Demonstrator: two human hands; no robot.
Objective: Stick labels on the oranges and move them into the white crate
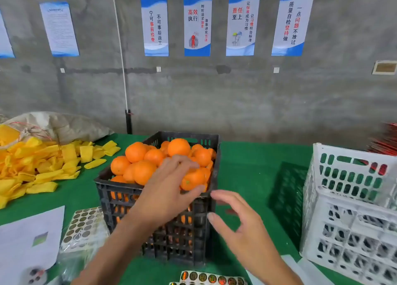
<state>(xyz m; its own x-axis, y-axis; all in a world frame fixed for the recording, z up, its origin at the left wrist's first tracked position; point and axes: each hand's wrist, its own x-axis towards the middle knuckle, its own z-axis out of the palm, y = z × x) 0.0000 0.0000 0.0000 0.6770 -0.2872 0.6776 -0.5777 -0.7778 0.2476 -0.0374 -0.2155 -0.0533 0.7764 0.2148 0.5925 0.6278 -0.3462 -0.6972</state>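
About a dozen oranges show heaped in one black crate at the table's middle; more lie hidden beneath. The left hand curls its fingers and thumb around an orange at the heap's near right, its stem end facing the camera. The right hand hovers just beside the black crate, fingers spread, holding nothing. Two sticker sheets lie near. One white crate stands at right, contents unclear.
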